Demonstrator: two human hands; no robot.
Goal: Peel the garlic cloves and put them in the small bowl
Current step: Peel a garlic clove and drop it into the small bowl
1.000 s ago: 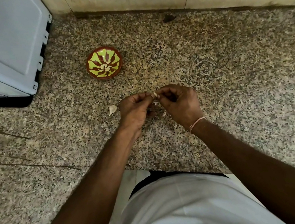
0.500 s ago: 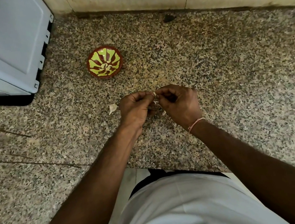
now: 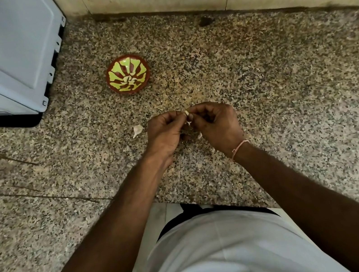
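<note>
Both hands, the left hand point(image 3: 164, 130) and right hand point(image 3: 215, 122), pinch one garlic clove point(image 3: 186, 113) between fingertips above the desk point(image 3: 285, 94), well short of the small bowl point(image 3: 127, 74). The clove looks small and slippery; a hard tug on the skin could flick it onto the desk.

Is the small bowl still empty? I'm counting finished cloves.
Not empty: a few pale pieces lie at the centre of the small bowl; whether they are peeled cloves, and how many, cannot be told.

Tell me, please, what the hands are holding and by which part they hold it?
Both the left hand and the right hand pinch one garlic clove between their fingertips, one at each side.
</note>
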